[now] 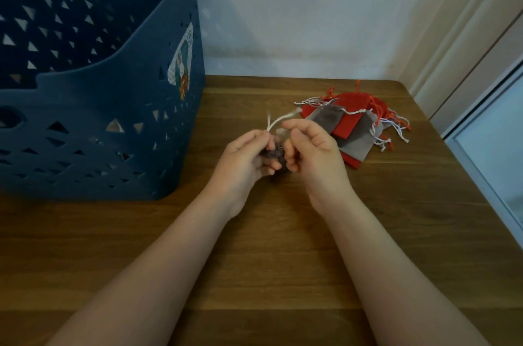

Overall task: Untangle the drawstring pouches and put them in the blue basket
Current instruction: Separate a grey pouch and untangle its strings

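Note:
Between both hands, above the middle of the wooden table, is a small dark grey drawstring pouch (276,154), bunched up and mostly hidden by fingers. My left hand (243,160) pinches its white drawstring (280,120), which arcs up and to the right. My right hand (311,152) grips the pouch's right side, with the thumb and forefinger near the string. A pile of red and grey pouches (358,125) with tangled white and red strings lies to the right. The blue basket (93,108) stands at the left.
The basket has triangular holes and a sticker on its right wall. A white wall runs along the table's far edge. The table's right edge (464,161) meets a white door or window frame. Bare wood lies in front of my forearms.

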### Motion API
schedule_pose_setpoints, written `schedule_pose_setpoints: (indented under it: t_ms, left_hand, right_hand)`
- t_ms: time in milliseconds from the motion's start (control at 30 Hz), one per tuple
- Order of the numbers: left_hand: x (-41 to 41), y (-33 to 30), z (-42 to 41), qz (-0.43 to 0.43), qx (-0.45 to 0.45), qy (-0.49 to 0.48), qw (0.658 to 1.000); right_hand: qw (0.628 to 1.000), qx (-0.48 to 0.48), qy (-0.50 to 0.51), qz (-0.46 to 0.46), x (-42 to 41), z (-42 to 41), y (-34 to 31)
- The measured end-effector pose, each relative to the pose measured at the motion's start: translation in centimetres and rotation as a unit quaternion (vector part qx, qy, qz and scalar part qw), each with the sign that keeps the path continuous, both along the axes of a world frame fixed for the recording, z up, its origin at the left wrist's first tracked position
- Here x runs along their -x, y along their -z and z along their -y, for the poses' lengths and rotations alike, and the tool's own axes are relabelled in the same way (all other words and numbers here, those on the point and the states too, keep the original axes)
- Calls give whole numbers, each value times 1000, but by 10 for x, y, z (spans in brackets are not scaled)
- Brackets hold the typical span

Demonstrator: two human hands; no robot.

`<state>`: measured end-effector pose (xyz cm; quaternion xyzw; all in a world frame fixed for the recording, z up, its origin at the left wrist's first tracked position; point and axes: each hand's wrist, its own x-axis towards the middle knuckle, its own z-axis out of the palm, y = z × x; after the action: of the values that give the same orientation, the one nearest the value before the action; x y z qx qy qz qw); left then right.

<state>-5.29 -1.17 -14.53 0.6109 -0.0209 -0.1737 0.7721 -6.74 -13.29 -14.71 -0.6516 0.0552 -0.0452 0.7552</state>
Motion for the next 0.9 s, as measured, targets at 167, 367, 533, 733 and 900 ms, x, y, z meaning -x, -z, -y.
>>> schedule_pose_setpoints:
  t_ms: [167,367,533,733,900]
  left_hand:
    - [-3,0,4,21,-120,-25,992]
    - [-2,4,1,288,-391,69,871]
    - [-3,3,-3,336,-443,141,819]
    - [-6,13,-5,296,-379,152,863]
    - [-7,11,-5,170,-295,73,937]
  right_hand:
    - [994,-99,30,24,-1,4,0]
    - [982,37,-55,176,1,3,2]
    - [971,147,-77,174,5,2,1]
    - [977,119,-77,160,2,5,-3]
    - [943,298,-37,144,-3,24,3]
